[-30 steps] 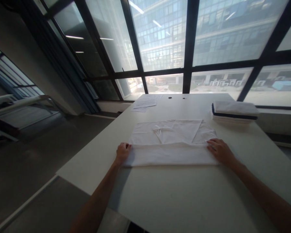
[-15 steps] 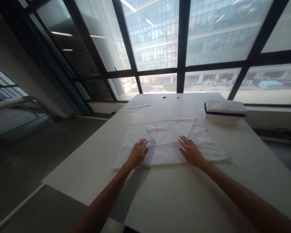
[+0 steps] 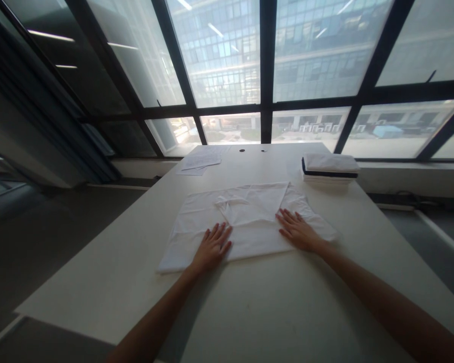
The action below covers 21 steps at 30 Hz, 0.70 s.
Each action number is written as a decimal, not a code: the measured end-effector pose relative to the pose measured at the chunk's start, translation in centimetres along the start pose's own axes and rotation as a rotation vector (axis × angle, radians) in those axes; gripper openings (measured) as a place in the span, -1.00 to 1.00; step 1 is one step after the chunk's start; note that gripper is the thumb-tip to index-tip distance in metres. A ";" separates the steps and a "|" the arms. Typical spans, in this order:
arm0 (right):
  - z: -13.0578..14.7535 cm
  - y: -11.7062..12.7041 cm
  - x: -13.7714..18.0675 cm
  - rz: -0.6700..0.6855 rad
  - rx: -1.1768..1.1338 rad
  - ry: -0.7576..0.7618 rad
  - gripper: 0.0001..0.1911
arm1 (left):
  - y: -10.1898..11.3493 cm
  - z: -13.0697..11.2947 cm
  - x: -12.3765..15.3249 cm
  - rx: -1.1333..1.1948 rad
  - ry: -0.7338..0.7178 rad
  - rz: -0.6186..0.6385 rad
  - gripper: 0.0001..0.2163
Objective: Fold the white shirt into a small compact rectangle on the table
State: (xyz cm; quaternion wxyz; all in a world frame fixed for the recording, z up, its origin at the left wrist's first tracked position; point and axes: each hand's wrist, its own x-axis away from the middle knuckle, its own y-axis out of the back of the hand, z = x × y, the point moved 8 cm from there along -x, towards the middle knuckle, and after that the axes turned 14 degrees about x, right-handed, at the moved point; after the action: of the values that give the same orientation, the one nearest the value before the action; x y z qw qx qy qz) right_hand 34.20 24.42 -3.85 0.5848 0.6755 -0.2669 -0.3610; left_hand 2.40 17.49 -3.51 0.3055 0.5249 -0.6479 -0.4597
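A white garment (image 3: 249, 242), which looks like a shirt partly folded, lies flat on the white table (image 3: 257, 312). Its near edge runs fairly straight, and a loose flap of cloth sticks up a little near its middle. My left hand (image 3: 212, 247) rests on the near part of the garment, palm down with fingers spread. Farther right, my right hand (image 3: 297, 231) also lies flat on the cloth, fingers stretched out, beside a diagonal fold. Neither hand grips anything. The garment's right end is wrinkled and reaches past my right wrist.
At the back right of the table stands a stack of folded white cloth (image 3: 330, 166) with a dark band. Papers (image 3: 200, 160) lie at the back left. Two small round holes sit near the far edge, and large dark-framed windows (image 3: 267, 70) rise behind.
The view has turned slightly right, so the table and garment appear farther left. My hands stay flat on the cloth, with the left fingers a little more spread.
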 end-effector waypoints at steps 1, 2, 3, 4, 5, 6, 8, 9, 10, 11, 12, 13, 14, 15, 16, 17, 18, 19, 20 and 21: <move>-1.8 -0.1 0.6 -0.010 0.041 -0.038 -0.36 | 0.0 0.2 0.1 -0.004 0.005 -0.007 -0.49; -3.4 -0.1 1.2 -0.021 0.078 -0.069 -0.36 | 0.1 0.6 0.2 -0.010 0.013 -0.015 -0.49; -4.7 -0.1 1.7 -0.026 0.107 -0.101 -0.37 | 0.3 1.1 0.5 -0.019 0.024 -0.024 -0.50; -5.6 -0.2 2.2 -0.029 0.130 -0.121 -0.37 | 0.6 1.8 0.8 -0.033 0.040 -0.034 -0.49; -6.2 -0.3 2.5 -0.029 0.145 -0.135 -0.37 | 1.0 2.7 1.2 -0.053 0.063 -0.046 -0.49; -6.5 -0.4 2.7 -0.027 0.154 -0.142 -0.37 | 1.6 3.8 1.7 -0.078 0.096 -0.059 -0.48; -6.6 -0.6 2.9 -0.026 0.164 -0.142 -0.37 | 2.9 6.3 3.0 -0.135 0.177 -0.090 -0.45; -6.5 -0.6 2.9 -0.030 0.165 -0.141 -0.37 | 3.6 7.6 3.7 -0.162 0.218 -0.106 -0.44; -6.3 -0.6 2.9 -0.036 0.166 -0.143 -0.37 | 4.3 8.7 4.5 -0.185 0.253 -0.121 -0.44; -6.2 -0.5 3.0 -0.045 0.167 -0.146 -0.38 | 4.9 9.6 5.2 -0.203 0.282 -0.133 -0.44; -6.1 -0.5 3.1 -0.055 0.167 -0.148 -0.39 | 5.4 10.3 6.0 -0.216 0.305 -0.140 -0.44; -5.9 -0.4 3.4 -0.066 0.166 -0.149 -0.39 | 5.7 10.7 6.7 -0.225 0.324 -0.143 -0.44; -5.8 -0.3 3.8 -0.077 0.164 -0.150 -0.39 | 5.9 10.9 7.4 -0.230 0.338 -0.143 -0.44; -5.6 -0.2 4.3 -0.086 0.162 -0.148 -0.39 | 5.9 10.9 8.1 -0.232 0.345 -0.138 -0.43; -5.5 -0.2 5.0 -0.091 0.159 -0.145 -0.39 | 5.7 10.8 8.8 -0.232 0.345 -0.130 -0.42; -5.3 -0.1 5.7 -0.095 0.158 -0.141 -0.39 | 5.5 10.5 9.3 -0.230 0.339 -0.122 -0.41; -5.2 -0.1 6.6 -0.097 0.158 -0.139 -0.39 | 5.2 10.3 9.9 -0.224 0.331 -0.113 -0.40; -5.1 -0.1 7.4 -0.098 0.158 -0.138 -0.40 | 4.8 10.2 10.4 -0.215 0.327 -0.105 -0.39; -5.0 -0.2 8.2 -0.097 0.159 -0.137 -0.39 | 4.5 10.3 10.9 -0.202 0.329 -0.098 -0.38; -5.1 -0.2 8.9 -0.095 0.158 -0.139 -0.39 | 4.3 10.7 11.2 -0.187 0.343 -0.093 -0.37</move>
State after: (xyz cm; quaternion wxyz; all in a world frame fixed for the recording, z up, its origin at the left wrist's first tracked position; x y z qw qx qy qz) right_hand 43.55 20.49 -5.35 0.4920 0.7048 -0.3022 -0.4121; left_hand -11.62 9.74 -4.75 0.4375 0.5942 -0.5159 -0.4352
